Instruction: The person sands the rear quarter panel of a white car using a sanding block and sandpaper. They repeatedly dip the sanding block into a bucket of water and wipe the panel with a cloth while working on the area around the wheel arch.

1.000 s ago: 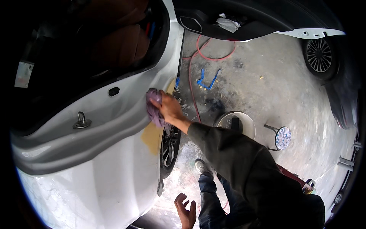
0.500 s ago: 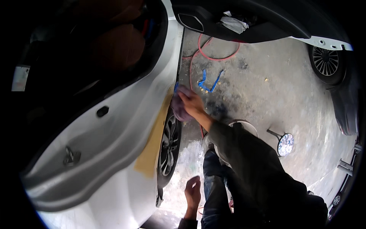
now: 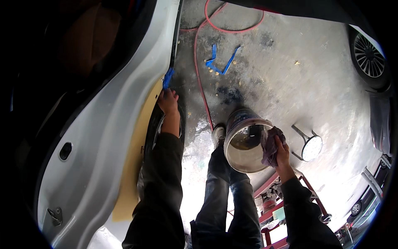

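My left hand point(image 3: 168, 102) rests at the edge of the white car's wheel arch, its fingers somewhat spread and holding nothing. It touches the upper end of a tan, bare-looking strip point(image 3: 132, 166) along the body panel point(image 3: 97, 124). Just beyond the fingertips, blue masking tape point(image 3: 168, 78) clings to the edge. My right hand point(image 3: 283, 157) grips a bunched, damp-looking purple-grey cloth point(image 3: 271, 145) at the right rim of a bucket point(image 3: 242, 163). Dark liquid point(image 3: 245, 140) lies inside the bucket, which stands by my legs.
A round-topped stool point(image 3: 312, 148) stands right of the bucket. A red-framed cart point(image 3: 269, 216) is behind it. A red hose point(image 3: 197, 68) and a bent strip of blue tape point(image 3: 223, 68) lie on the concrete floor. Another car's wheel point(image 3: 369, 54) is at far right.
My right hand has carried the cloth from the wheel arch rightward to the bucket. My left hand has risen from low beside my legs to the arch edge. The view has shifted.
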{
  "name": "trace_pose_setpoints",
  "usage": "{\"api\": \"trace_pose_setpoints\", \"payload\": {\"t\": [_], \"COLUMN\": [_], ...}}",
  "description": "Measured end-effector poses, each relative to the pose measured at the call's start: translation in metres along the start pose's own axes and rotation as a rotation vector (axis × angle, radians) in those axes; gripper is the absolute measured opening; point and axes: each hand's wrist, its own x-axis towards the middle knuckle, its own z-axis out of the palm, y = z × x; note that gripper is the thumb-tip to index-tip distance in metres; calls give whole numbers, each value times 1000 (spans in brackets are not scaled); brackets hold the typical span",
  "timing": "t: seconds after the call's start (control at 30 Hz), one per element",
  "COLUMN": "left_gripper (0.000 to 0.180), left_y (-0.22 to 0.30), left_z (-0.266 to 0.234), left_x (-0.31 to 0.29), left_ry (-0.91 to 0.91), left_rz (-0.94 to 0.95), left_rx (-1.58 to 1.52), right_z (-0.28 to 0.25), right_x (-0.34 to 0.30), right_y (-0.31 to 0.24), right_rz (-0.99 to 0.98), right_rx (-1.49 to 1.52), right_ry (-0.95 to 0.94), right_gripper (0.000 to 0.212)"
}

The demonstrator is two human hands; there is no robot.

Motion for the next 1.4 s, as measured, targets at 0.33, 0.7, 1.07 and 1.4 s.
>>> {"api": "trace_pose_setpoints", "payload": {"t": [0.33, 0.7, 1.07, 1.4], "left_gripper": [19, 4, 9, 14], "left_y": [-17, 13, 36, -64], "left_z": [3, 8, 84, 99], "left_x": [9, -23, -31, 34], "left_ry": [-9, 166, -32, -216], "left_rz": [77, -222, 28, 245], "left_rx": [152, -407, -445, 657], "right_z": [-17, 13, 2, 9], "right_x": [0, 5, 10, 1], "right_y": [3, -7, -11, -14], "right_rz": [49, 24, 30, 89], "right_rx": [-73, -15, -42, -84], "right_ry": [157, 116, 128, 129], "right_gripper": [28, 27, 29, 32]}}
